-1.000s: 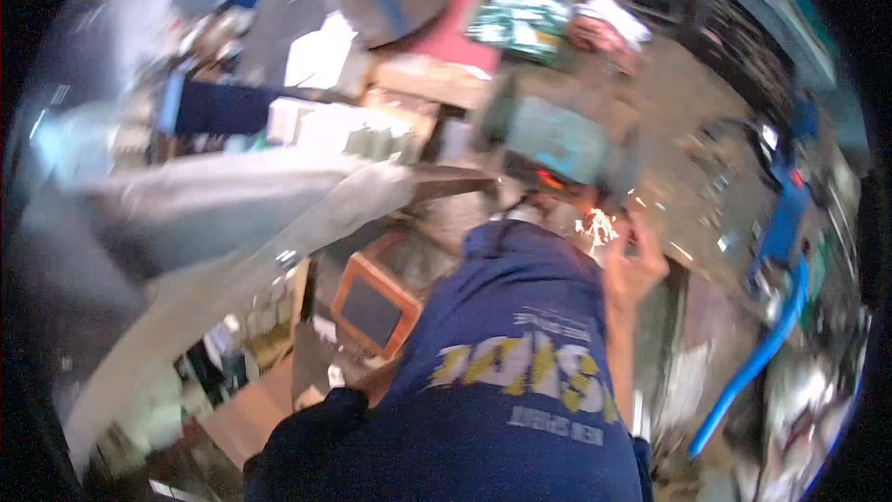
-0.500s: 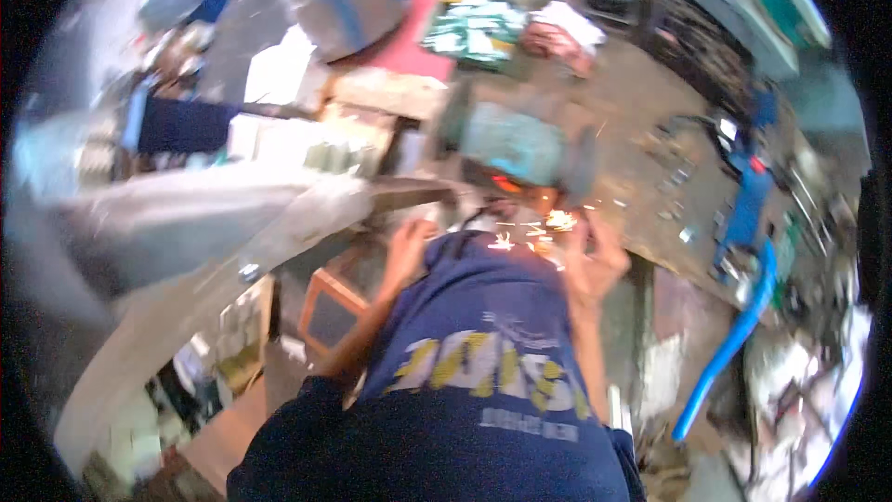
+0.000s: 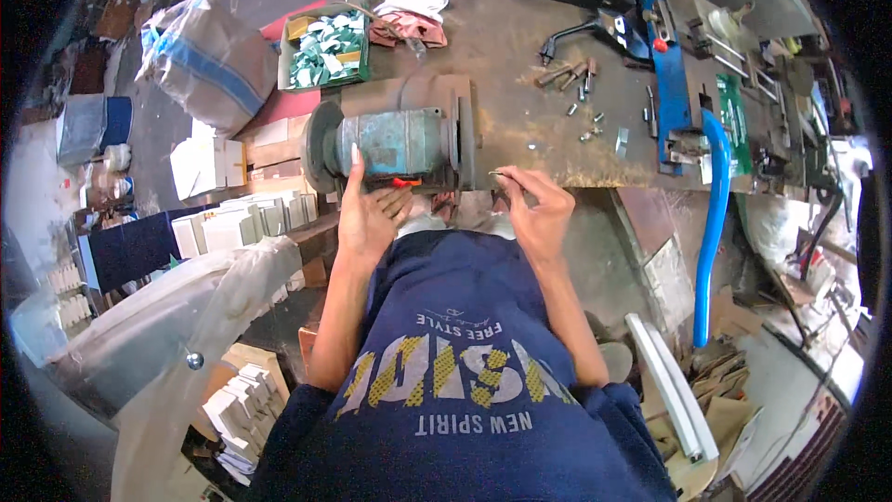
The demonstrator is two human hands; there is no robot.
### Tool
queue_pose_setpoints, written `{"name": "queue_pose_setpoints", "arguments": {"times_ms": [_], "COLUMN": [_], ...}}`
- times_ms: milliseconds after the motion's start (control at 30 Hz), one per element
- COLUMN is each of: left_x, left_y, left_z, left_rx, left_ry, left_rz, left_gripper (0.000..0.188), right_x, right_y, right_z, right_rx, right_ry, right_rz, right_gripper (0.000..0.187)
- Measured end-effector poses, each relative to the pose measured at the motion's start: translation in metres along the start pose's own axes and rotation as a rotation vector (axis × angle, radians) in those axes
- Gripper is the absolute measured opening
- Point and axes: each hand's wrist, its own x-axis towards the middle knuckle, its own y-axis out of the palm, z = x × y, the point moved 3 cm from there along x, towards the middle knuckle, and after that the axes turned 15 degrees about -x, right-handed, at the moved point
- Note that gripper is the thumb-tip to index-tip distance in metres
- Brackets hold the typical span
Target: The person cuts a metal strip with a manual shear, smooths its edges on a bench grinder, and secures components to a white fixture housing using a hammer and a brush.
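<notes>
A bench grinder (image 3: 390,142) with a worn teal motor body sits at the bench's near edge, with a wheel at each end. In front of its left part is my left hand (image 3: 370,221), open, thumb up and fingers apart, with nothing in it. An orange-red part (image 3: 406,183) shows low on the grinder, just beyond those fingertips. To the right of the grinder's right wheel (image 3: 465,143), and apart from it, my right hand (image 3: 537,214) pinches a small metal piece (image 3: 498,174). Its exact kind is too small to tell.
A box of green-and-white pieces (image 3: 327,48) stands behind the grinder, beside folded cloths (image 3: 409,17). Small metal parts (image 3: 581,121) lie scattered to the right. Farther right are a blue metal fixture (image 3: 662,65) and a hanging blue tube (image 3: 713,232). White boxes (image 3: 246,223) stand at left.
The sparks by the right hand are gone. That hand now stands off the wheel with the small piece. My left hand has risen and opened before the grinder; the view has shifted.
</notes>
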Motion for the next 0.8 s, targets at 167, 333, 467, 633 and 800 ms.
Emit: {"name": "queue_pose_setpoints", "arguments": {"times_ms": [167, 333, 467, 633, 800], "left_x": [-0.001, -0.01, -0.007, -0.007, 0.001], "left_y": [0.0, 0.007, 0.0, 0.012, 0.002], "left_z": [-0.005, -0.008, -0.01, -0.01, -0.005], "left_rx": [0.007, 0.024, -0.001, -0.066, -0.063], "left_ry": [-0.008, -0.043, -0.09, 0.006, 0.109], "left_rz": [-0.026, 0.044, -0.049, -0.04, -0.13], "left_gripper": [0.126, 0.132, 0.116, 0.099, 0.088], "right_x": [0.0, 0.001, 0.004, 0.006, 0.009], "right_y": [0.016, 0.023, 0.025, 0.024, 0.025], "right_z": [-0.011, -0.009, -0.011, -0.013, -0.015], "right_rx": [-0.035, -0.098, -0.105, -0.109, -0.077], "right_ry": [-0.132, -0.217, -0.241, -0.251, -0.205], "right_rz": [0.031, 0.012, 0.015, 0.035, 0.031], "right_gripper": [0.024, 0.028, 0.03, 0.031, 0.028]}}
